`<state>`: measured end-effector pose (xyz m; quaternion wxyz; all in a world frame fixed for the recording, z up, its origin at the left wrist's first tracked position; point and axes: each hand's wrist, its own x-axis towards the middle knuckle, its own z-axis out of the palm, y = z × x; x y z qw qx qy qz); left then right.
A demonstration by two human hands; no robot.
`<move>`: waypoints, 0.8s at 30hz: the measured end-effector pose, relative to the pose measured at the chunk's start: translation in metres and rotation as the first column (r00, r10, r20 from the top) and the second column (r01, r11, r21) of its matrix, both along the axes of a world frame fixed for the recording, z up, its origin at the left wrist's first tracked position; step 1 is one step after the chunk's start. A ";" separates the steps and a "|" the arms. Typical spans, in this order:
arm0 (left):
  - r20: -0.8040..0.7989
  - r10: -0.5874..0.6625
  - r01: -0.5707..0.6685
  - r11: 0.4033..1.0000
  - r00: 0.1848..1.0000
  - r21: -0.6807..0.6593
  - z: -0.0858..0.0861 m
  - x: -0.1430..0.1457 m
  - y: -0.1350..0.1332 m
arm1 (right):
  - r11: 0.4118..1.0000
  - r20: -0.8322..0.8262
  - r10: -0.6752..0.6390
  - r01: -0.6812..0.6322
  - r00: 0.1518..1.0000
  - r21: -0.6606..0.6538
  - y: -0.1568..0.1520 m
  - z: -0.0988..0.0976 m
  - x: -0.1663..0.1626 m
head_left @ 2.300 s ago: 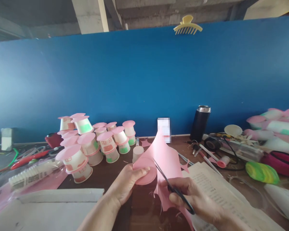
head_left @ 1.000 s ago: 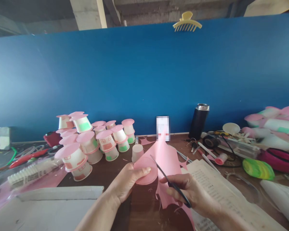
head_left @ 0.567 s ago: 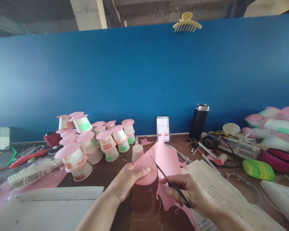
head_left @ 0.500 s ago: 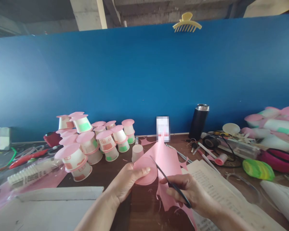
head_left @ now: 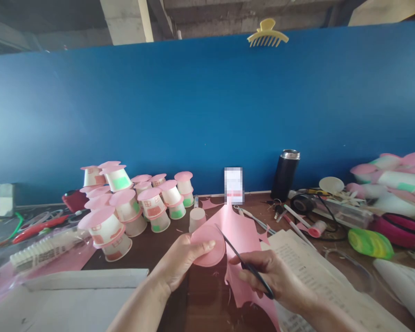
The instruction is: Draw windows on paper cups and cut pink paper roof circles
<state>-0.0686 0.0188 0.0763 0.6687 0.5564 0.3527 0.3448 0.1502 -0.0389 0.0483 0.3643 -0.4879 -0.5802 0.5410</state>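
My left hand (head_left: 180,263) grips pink paper (head_left: 244,230) by its rounded, disc-like part (head_left: 212,258), thumb on top and fingers underneath. My right hand (head_left: 275,276) is wrapped round dark scissors (head_left: 240,258), whose blades point away and to the left, at the curved edge beside my left thumb. How far apart the blades are is hard to make out. The rest of the sheet, ragged along its near edge, hangs under and to the right of the scissors. Just behind the paper stands a small pale cup (head_left: 197,219).
Several stacked paper cups with pink tops (head_left: 124,203) stand left of my hands. A white box (head_left: 79,295) lies at the front left. On the right are a printed sheet (head_left: 307,267), a black flask (head_left: 285,175), keys (head_left: 279,211) and a clear plastic box (head_left: 339,216).
The loose pink paper has shifted slightly beside the scissors. Both hands keep nearly the same place and grip.
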 end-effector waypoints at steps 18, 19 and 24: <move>0.030 0.051 -0.051 0.999 0.998 -0.001 -0.001 0.001 0.000 | 1.000 -0.061 -0.018 0.018 0.998 -0.003 0.001 -0.007 -0.001; 0.052 0.074 -0.073 0.997 0.996 -0.016 -0.003 0.004 0.000 | 1.000 -0.066 -0.029 0.029 0.997 -0.007 0.001 -0.007 -0.001; 0.149 0.248 -0.235 0.967 0.957 -0.096 -0.013 0.017 0.000 | 0.999 -0.121 -0.052 0.051 0.991 -0.013 0.002 -0.009 -0.003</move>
